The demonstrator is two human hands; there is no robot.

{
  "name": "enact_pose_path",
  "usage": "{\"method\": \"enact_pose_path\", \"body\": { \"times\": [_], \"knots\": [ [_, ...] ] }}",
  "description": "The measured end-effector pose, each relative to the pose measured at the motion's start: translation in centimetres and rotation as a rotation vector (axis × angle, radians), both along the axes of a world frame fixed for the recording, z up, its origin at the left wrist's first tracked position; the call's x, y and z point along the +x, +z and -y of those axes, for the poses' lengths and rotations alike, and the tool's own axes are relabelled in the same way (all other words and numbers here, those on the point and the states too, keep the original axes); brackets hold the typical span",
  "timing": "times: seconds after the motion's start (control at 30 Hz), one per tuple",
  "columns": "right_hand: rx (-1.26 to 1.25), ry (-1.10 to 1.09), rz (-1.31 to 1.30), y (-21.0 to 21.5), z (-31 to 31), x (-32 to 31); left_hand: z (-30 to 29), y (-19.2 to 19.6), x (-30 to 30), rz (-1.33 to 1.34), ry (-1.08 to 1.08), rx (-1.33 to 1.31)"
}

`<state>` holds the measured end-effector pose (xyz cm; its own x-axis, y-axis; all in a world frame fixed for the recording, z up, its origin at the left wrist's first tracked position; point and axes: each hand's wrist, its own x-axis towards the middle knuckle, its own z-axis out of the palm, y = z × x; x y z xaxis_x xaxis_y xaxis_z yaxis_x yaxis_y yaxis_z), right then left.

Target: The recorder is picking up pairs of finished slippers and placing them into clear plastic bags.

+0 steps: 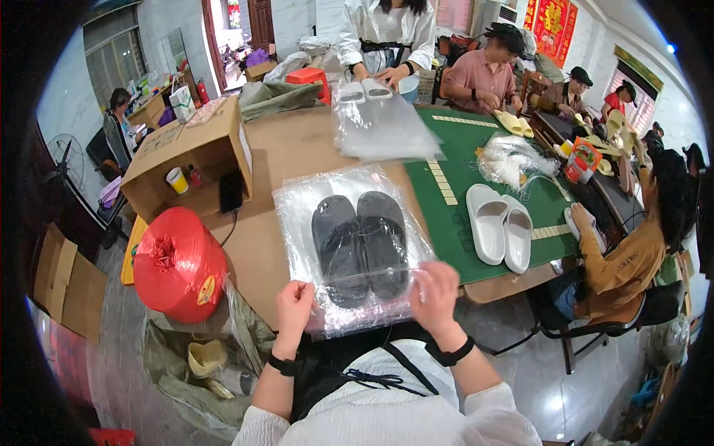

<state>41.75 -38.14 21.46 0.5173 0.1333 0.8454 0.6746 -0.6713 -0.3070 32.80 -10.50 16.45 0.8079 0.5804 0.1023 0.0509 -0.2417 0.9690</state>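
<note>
A pair of dark grey slide slippers (pixel 379 234) lies side by side in front of me, with clear plastic over their lower part. Under and around them spreads a stack of shiny clear plastic bags (pixel 296 215). My left hand (pixel 296 303) is closed, its fingers pinching the near left edge of the clear bag. At the near right edge, my right hand (pixel 436 296) also grips the plastic, slightly smeared by motion. A taut film edge runs between both hands across the slippers.
A big red roll of twine (pixel 180 264) and an open cardboard box (pixel 175 152) stand left. White slippers (pixel 500 227) lie on the green mat (pixel 439 215) to the right. Across the table a person handles pale slippers (pixel 364 91); several others sit around. A sack (pixel 178 364) sits lower left.
</note>
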Motion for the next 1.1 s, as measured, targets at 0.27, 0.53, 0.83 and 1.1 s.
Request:
{"method": "enact_pose_path", "body": {
  "times": [0.27,0.53,0.83,1.1],
  "knots": [
    [-0.056,0.337,-0.47,-5.2,-1.3,2.3,-0.2,0.1,0.2,0.021,0.018,0.007],
    [0.144,0.295,-0.577,-6.5,-1.9,2.6,0.3,0.9,2.4,-0.322,-0.125,0.156],
    [0.207,0.273,-0.659,-6.1,-1.6,2.1,1.6,2.9,3.4,-0.285,-0.357,-0.16],
    [0.407,0.361,-0.737,-7.3,-0.3,2.5,4.5,5.1,0.7,0.1,-0.399,-0.583]
  ]
}}
